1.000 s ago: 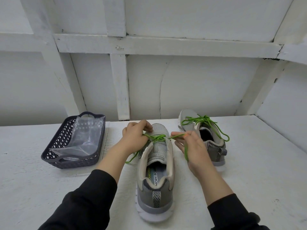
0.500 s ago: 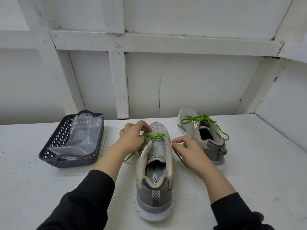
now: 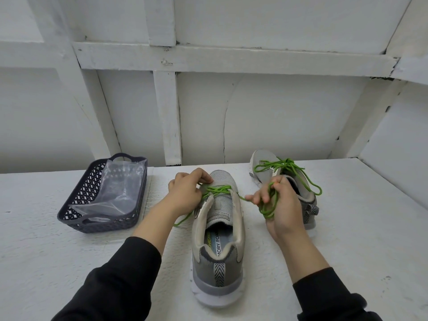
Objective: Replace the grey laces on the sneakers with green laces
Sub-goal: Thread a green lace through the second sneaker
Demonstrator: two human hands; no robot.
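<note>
White painted boards and beams form the wall (image 3: 278, 112) behind a white desk (image 3: 347, 228), seen from the one head view. Two grey sneakers stand on the desk. The near sneaker (image 3: 220, 262) sits in the middle, heel toward the camera and toe toward the wall. The far sneaker (image 3: 264, 163) stands behind it to the right, partly hidden by the right hand (image 3: 284, 209). Two green laces show, one per sneaker. The lace (image 3: 216, 189) crosses only the front eyelets of the near sneaker, and the second lace (image 3: 284, 164) lies tied in loose loops on top of the far sneaker. The left hand (image 3: 185, 193) rests at the near sneaker's toe, its fingers (image 3: 203, 177) pinching the lace by the left eyelets; one loose end trails onto the desk under that wrist. The right hand's fingers (image 3: 261, 195) curl round several bunched loops of the same lace, which runs across from the right eyelets. Both arms wear black sleeves (image 3: 120, 286). One dark basket (image 3: 76, 198) stands well apart to the left, holding one clear plastic bag (image 3: 118, 188).
</note>
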